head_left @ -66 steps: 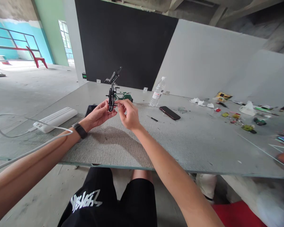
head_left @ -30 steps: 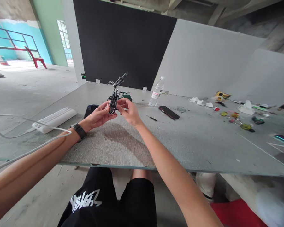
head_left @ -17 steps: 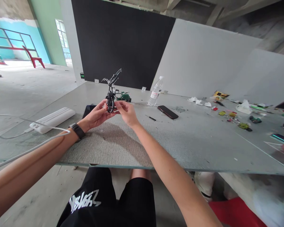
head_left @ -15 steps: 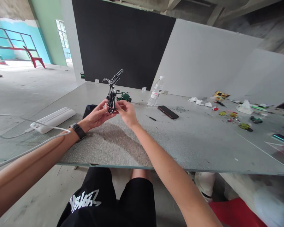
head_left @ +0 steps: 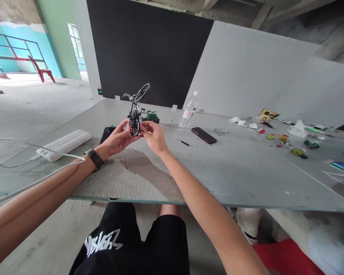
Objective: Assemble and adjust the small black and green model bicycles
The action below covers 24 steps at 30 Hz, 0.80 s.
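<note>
The model bicycle (head_left: 135, 113) stands on end above the counter (head_left: 218, 179), its lower wheel (head_left: 135, 128) pinched by left hand (head_left: 116, 138) and right hand (head_left: 154, 136) fingers; bare surface spreads right and toward the near edge

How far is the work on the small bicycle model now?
Done: the small bicycle model carries two wheels and a handlebar. In hand: the left hand holds it above the table, and the right hand pinches at its lower wheel. Left: unclear; a screwdriver lies unused on the table.

Where right fingers (head_left: 147, 127) meet model bicycle (head_left: 135, 119) — too small.
</note>
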Each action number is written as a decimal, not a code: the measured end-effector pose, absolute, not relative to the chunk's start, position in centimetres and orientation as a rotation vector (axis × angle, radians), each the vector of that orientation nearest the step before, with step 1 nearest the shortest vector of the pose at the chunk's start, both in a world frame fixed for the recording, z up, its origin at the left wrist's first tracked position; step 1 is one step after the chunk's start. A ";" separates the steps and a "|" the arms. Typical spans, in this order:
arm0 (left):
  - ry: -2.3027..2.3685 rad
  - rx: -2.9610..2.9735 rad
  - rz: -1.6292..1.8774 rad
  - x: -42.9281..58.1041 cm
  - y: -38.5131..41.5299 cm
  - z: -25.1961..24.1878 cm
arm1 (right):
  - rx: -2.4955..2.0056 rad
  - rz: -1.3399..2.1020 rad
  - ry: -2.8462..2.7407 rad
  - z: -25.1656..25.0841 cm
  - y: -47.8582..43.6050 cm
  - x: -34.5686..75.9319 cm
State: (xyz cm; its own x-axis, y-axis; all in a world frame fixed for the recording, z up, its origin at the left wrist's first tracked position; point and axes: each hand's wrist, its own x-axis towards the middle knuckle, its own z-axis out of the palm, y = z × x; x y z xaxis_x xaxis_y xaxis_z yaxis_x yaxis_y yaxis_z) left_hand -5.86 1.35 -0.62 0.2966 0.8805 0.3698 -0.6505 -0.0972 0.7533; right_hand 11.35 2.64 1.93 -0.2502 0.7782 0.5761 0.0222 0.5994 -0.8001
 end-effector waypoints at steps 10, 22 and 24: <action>0.275 1.084 1.254 -5.9 1.4 -0.6 | -0.537 1.158 -1.535 1.8 2.9 11.3; 0.299 1.075 1.246 -6.1 1.5 -0.9 | -0.612 1.379 -1.466 1.9 3.1 11.6; 0.290 1.072 1.244 -6.1 1.4 -1.0 | -0.615 1.375 -1.480 1.8 3.2 11.7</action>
State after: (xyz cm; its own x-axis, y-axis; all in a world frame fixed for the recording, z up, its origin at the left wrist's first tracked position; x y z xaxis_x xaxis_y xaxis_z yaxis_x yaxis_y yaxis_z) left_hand -6.09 1.42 -0.98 0.3563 0.8650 0.3532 -0.6201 -0.0639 0.7819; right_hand 11.69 3.22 1.75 -0.3864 0.8672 0.3140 -0.2490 0.2297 -0.9409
